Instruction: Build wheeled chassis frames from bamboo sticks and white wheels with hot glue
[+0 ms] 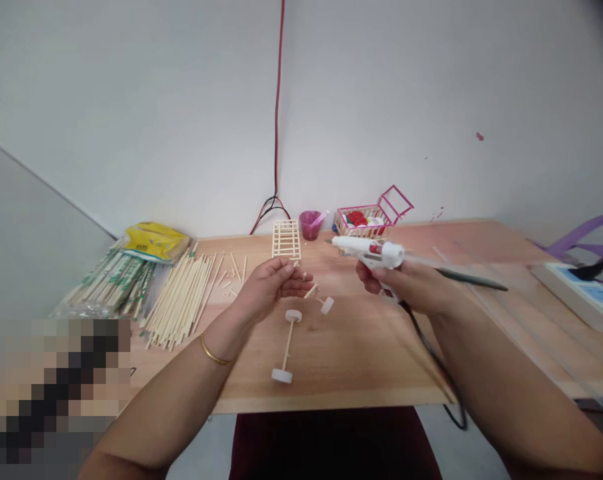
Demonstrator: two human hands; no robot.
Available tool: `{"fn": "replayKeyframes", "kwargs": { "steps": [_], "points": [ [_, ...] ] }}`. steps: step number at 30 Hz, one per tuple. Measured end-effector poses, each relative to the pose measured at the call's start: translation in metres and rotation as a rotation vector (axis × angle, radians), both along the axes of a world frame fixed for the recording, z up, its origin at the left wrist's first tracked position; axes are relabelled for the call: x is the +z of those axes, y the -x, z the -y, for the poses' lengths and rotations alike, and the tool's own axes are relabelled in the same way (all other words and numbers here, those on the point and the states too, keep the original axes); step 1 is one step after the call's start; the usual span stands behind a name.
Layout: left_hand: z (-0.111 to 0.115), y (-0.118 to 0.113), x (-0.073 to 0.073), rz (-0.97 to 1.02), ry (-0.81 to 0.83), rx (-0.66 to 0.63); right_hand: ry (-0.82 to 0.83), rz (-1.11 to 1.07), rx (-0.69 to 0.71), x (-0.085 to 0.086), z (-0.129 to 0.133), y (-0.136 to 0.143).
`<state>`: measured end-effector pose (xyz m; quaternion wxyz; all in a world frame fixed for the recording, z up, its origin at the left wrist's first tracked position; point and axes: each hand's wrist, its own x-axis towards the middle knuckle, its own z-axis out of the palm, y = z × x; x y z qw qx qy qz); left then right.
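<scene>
My right hand (389,277) is wrapped round a white glue gun (366,250), its nozzle pointing left. My left hand (276,283) is over the middle of the table with the thumb and index finger pinched at a tiny pale piece (296,265), too small to make out well. Below it lies a wooden stick axle (287,343) with a white wheel at each end. Just right of the left fingertips is a short stick piece (311,291) with a white wheel (327,305) near it. A ladder-like stick frame (286,240) lies behind the left hand.
Loose sticks (179,303) and bagged sticks (114,277) with a yellow packet (156,241) are at left. A purple cup (310,227) and a pink-edged basket (364,220) stand by the wall. A power strip (581,293) is at right; the gun's black cord (426,343) hangs over the front edge.
</scene>
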<state>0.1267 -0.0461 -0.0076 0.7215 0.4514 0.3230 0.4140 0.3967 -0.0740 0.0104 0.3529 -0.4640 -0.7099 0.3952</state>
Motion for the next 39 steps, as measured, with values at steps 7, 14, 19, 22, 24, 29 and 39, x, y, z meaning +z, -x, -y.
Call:
{"fn": "replayKeyframes", "kwargs": {
  "steps": [7, 14, 19, 22, 24, 29, 39],
  "points": [
    [0.0, 0.001, -0.001, -0.012, -0.028, -0.033, 0.072, 0.026, 0.191, -0.007, 0.006, 0.003],
    [0.002, 0.0, -0.001, -0.031, -0.04, -0.034, -0.009, 0.111, 0.185, 0.002, 0.008, 0.005],
    [0.004, -0.001, 0.002, -0.027, -0.041, -0.04, -0.054, 0.133, 0.176, 0.007, 0.01, 0.009],
    [0.005, -0.001, 0.002, -0.026, -0.033, -0.034, -0.063, 0.174, 0.143, 0.011, 0.012, 0.011],
    [0.004, -0.002, 0.001, -0.023, -0.029, -0.03, -0.055, 0.187, 0.122, 0.012, 0.012, 0.012],
    [0.004, -0.002, 0.001, -0.01, -0.029, -0.031, -0.033, 0.174, 0.14, 0.013, 0.013, 0.013],
    [0.004, -0.002, 0.001, -0.021, -0.026, -0.029, -0.025, 0.21, 0.097, 0.013, 0.013, 0.015]
  ]
}}
